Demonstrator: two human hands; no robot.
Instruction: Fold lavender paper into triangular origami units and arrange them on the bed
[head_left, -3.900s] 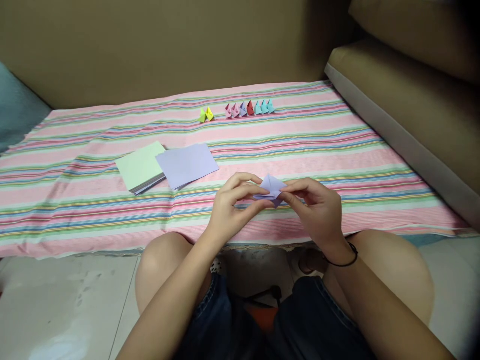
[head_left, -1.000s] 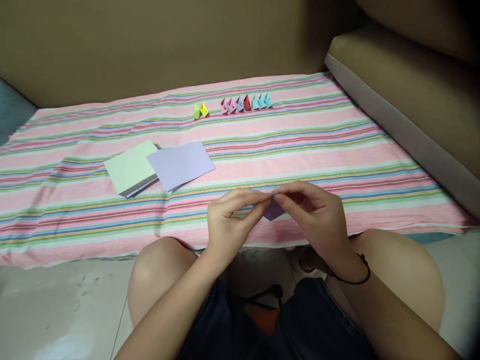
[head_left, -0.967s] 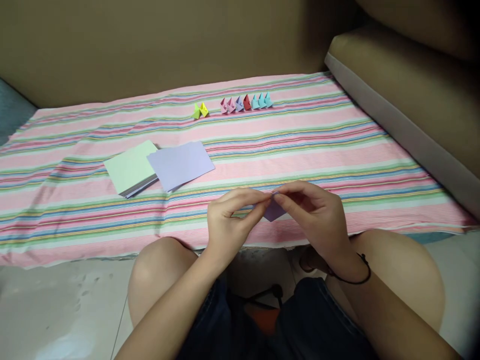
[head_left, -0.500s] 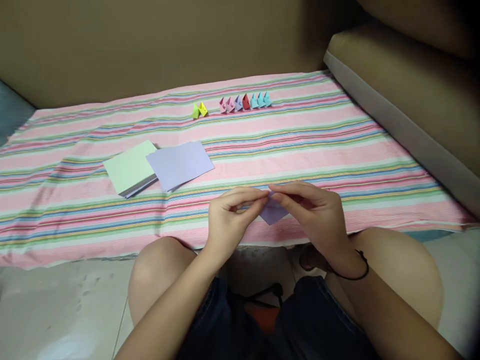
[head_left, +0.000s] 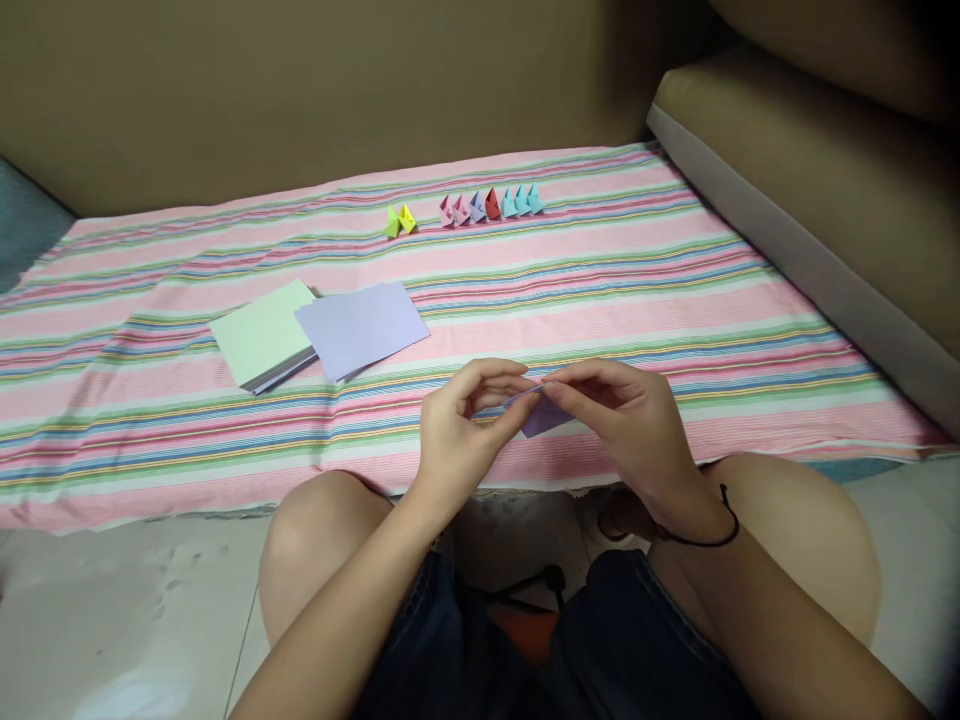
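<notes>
A small folded piece of purple paper [head_left: 546,418] is held up between my two hands, above the front edge of the striped cloth. My left hand [head_left: 472,415] pinches its upper left side, thumb in front and fingers curved behind. On the other side, my right hand [head_left: 626,415] grips the top edge between thumb and forefinger. Part of the paper is covered by the fingers, so its full folded shape is hidden.
On the striped cloth [head_left: 600,310] lie a stack of light green paper [head_left: 262,332] and purple sheets [head_left: 365,328] overlapping it. Farther back stand two yellow folded paper figures [head_left: 400,220] and a row of several pink, purple, red and blue ones [head_left: 492,204]. A brown cushion [head_left: 810,200] borders the right.
The purple paper has tilted, and less of its lower point shows. My left fingers have lifted and spread slightly from the thumb. My right hand has barely moved.
</notes>
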